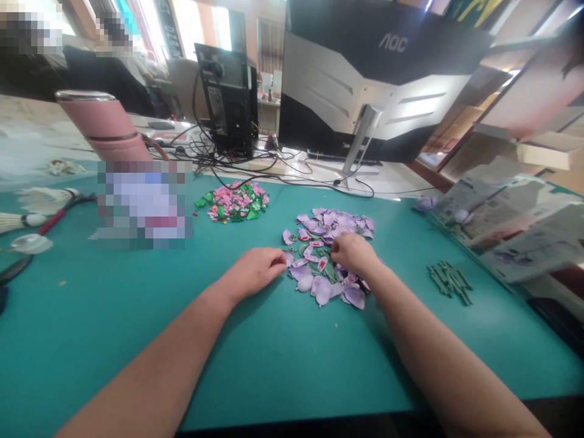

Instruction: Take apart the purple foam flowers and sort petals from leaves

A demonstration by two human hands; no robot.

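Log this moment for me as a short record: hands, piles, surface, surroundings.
left hand: fingertips at the left edge of the purple pile; grip unclear
right hand: fingers down over the purple pile's right side; anything pinched is hidden
purple pile: petal-shaped pieces, with green and red-marked bits among them
pink-and-green pile: beyond the left hand, apart from the purple pile
green stick-like pieces: grouped right of the right hand
surface: green tabletop
behind: monitor, seen from its back
far left: pink flask

Bare forearms [182, 347] angled inward; left hand [256, 272], right hand [354, 251] both curled.
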